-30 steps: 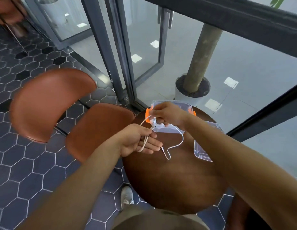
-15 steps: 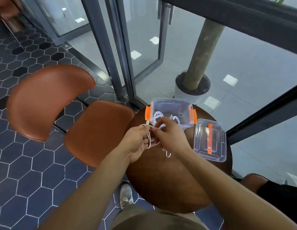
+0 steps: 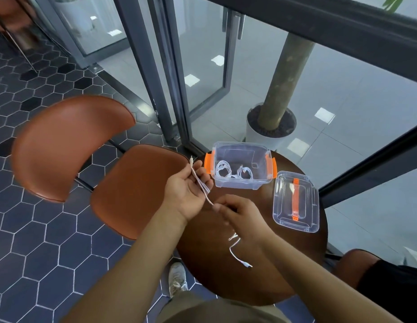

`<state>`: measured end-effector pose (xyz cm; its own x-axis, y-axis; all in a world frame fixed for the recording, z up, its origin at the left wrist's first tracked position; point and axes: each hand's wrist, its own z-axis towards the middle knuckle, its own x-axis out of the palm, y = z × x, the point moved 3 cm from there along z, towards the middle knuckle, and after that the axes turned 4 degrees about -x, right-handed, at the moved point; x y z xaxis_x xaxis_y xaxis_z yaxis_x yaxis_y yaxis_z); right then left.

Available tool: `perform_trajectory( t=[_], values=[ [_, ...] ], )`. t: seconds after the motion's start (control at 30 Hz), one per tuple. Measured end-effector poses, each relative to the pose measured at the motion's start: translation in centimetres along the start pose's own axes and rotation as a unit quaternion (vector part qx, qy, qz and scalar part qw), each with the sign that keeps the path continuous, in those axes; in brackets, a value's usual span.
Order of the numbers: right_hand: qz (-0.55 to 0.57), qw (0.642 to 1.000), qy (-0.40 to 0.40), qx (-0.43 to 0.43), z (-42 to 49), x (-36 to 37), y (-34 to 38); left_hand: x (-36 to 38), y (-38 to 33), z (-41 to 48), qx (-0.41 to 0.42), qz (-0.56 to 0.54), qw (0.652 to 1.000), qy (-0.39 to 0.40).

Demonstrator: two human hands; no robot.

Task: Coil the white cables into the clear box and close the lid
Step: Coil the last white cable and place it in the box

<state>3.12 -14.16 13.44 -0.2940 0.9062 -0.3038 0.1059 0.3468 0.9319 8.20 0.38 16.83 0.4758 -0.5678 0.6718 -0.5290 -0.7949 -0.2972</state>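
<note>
Since half a second ago your hands have pulled apart: they were bunched together right by the box, and now the right one has drawn back toward you, stretching the cable [image 3: 201, 184] out between them.

That cable runs from a plug sticking up past your left hand [image 3: 186, 192], across the upturned palm in what looks like a couple of strands, down to your right hand [image 3: 242, 217]. Left fingers are loosely curled around the strands. Right thumb and forefinger pinch the line, and the loose tail [image 3: 235, 252] trails under your wrist onto the table [image 3: 226, 285].

The box [image 3: 240, 184] sits open just past your left fingertips with two coiled cables [image 3: 222, 170] already in it. The lid [image 3: 284, 207] lies beside it to the right.

So I'd say you're mid-coil on cable three. Next you'll want to wrap that tail around the left fingers, then drop the bundle in.

Hard to tell exactly how many loops are on the left hand, or whether the thumb is pinning them. It's blurry there.
</note>
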Motion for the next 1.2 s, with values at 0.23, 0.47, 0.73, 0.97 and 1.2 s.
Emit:
perform_trajectory(
  t=[0.23, 0.47, 0.73, 0.97, 1.2],
  values=[
    [-0.077, 0.976, 0.2, 0.042, 2.0, -1.1, -3.9, -0.2, -0.1, 0.0, -0.065, 0.135, 0.986, 0.072],
    [-0.173, 0.971, 0.131, 0.105, 5.2, -4.7, -4.2, -0.6, 0.6, -1.5, -0.113, 0.49, 0.86, 0.085],
    [-0.054, 0.996, -0.009, 0.077, 6.5, -5.1, 3.4, -1.3, 1.1, -1.0, -0.09, 0.573, 0.811, 0.074],
    [-0.126, 0.99, -0.037, 0.056, 4.8, -4.4, 4.9, -1.5, 1.2, -0.7, -0.02, 0.462, 0.886, 0.029],
    [-0.311, 0.948, -0.065, -0.009, 2.7, -1.5, 4.6, -1.0, 3.2, -0.4, 0.056, 0.377, 0.924, -0.016]
  ],
)
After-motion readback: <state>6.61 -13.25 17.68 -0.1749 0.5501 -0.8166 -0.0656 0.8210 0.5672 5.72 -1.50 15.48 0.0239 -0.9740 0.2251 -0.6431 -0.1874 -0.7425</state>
